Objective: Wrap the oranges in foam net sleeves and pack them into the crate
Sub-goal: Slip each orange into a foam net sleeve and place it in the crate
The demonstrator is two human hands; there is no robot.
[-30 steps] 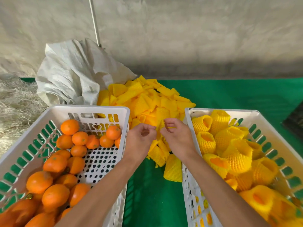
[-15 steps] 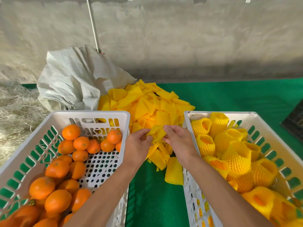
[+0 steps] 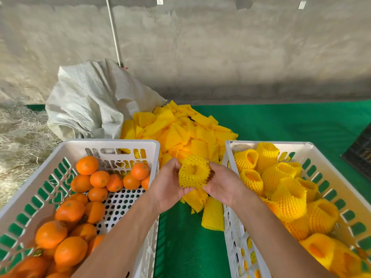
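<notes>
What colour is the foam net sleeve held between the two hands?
Yellow, with an open mesh pattern; the foam net sleeve shows best in the head view.

Green mat (image 3: pixel 281 125) under crates (image 3: pixel 112 143), sleeves (image 3: pixel 180 133).

Bare forearms (no sleeves), bare hands, ringless.

Bright, even daylight is filling a wide-angle view.
Soft light is falling from above, leaving only faint shadows under the forearms and between the crates. The wall (image 3: pixel 220 57) behind is looking smeared and soft. Straight crate edges are bowing outward toward the frame's corners. Colours are reading saturated, without glare.
</notes>
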